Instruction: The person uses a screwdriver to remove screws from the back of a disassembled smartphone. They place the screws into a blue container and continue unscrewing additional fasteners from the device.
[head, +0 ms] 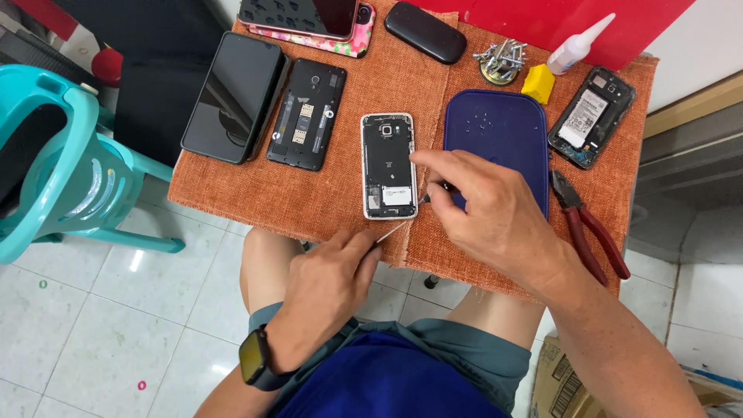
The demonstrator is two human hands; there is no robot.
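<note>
Orange woven cloth covers the tabletop point(309, 197); on it lies a white-framed opened phone point(388, 166). The right hand point(484, 205) touches its edge, fingers pinched on a small tool; the left hand point(329, 290) pinches thin metal tweezers point(392, 231) just below.

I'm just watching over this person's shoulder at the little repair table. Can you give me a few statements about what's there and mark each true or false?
1. The opened white-edged phone lies between both hands. True.
2. The red-handled pliers are in the right hand. False: they lie on the orange cloth.
3. The left hand holds a thin tool. True.
4. The yellow block sits on the blue mat. False: it is beside it.
</note>
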